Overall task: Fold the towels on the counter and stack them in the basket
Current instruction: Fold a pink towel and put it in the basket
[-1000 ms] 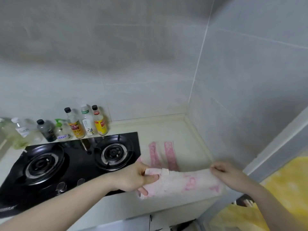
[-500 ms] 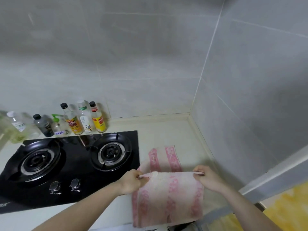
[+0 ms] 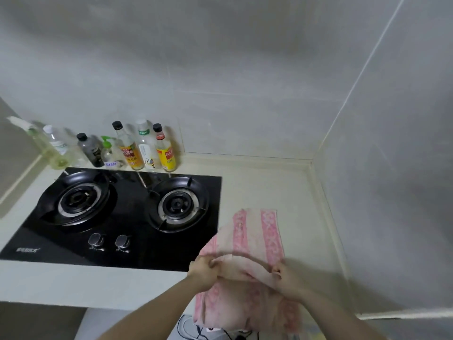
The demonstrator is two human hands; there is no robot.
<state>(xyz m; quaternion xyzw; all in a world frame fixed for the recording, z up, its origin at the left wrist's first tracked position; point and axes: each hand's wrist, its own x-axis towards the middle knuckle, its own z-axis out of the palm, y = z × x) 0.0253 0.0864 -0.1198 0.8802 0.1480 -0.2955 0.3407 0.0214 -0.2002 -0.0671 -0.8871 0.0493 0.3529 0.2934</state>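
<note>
You stand at a pale kitchen counter (image 3: 282, 192) with a black two-burner gas stove (image 3: 122, 212) set into it; everything here is placed from that stove. Just to its right, a pink-and-white striped towel (image 3: 257, 231) lies partly on the counter, its near part hanging past the counter's front edge. Your left hand (image 3: 203, 271), at the stove's near right corner, has its fingers curled around the towel's folded edge. Your right hand (image 3: 286, 276), farther right of the stove, pinches the same edge, so the fabric arches up between both hands. Behind the stove, along the grey tiled wall (image 3: 245, 94), stands a row of bottles (image 3: 137, 148), some with yellow labels. The basket is not visible.
</note>
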